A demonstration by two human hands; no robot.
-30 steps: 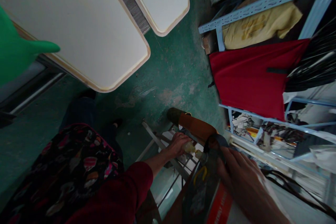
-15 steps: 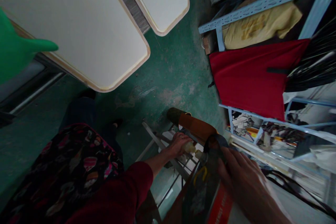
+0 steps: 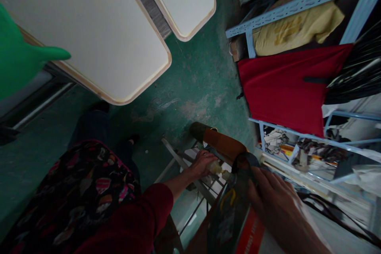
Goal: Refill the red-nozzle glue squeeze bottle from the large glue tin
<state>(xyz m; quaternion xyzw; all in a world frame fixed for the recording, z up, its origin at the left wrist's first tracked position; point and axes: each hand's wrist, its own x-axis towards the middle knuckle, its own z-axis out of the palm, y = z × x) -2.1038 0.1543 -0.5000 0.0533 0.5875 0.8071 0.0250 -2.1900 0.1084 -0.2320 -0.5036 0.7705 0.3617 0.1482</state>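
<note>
My left hand [image 3: 204, 164], from a red sleeve, has its fingers closed around a pale yellow translucent piece [image 3: 215, 167], perhaps a small bottle; its full shape is hidden. It meets a similar pale, spout-like part [image 3: 228, 176] on a dark-topped can [image 3: 228, 214] with a red printed label and a yellow curved handle. On the can's upper edge, near a black loop [image 3: 239, 162], my right hand [image 3: 275, 202] grips with bent fingers; the thumb is partly hidden. Just beyond both hands lies a brown-orange cylinder [image 3: 224, 144] with a dark end.
White boards [image 3: 89, 27] with wood-coloured edges stand at upper left, beside a green object [image 3: 18, 59]. Blue metal shelving [image 3: 297, 14] on the right holds a tan sack [image 3: 297, 27], red cloth [image 3: 294, 87] and black strands. A metal frame [image 3: 175, 158] stands below my left hand on the green floor.
Both hands keep almost the same place and grip. The green object at the left shows slightly farther into view; the rest barely shifts.
</note>
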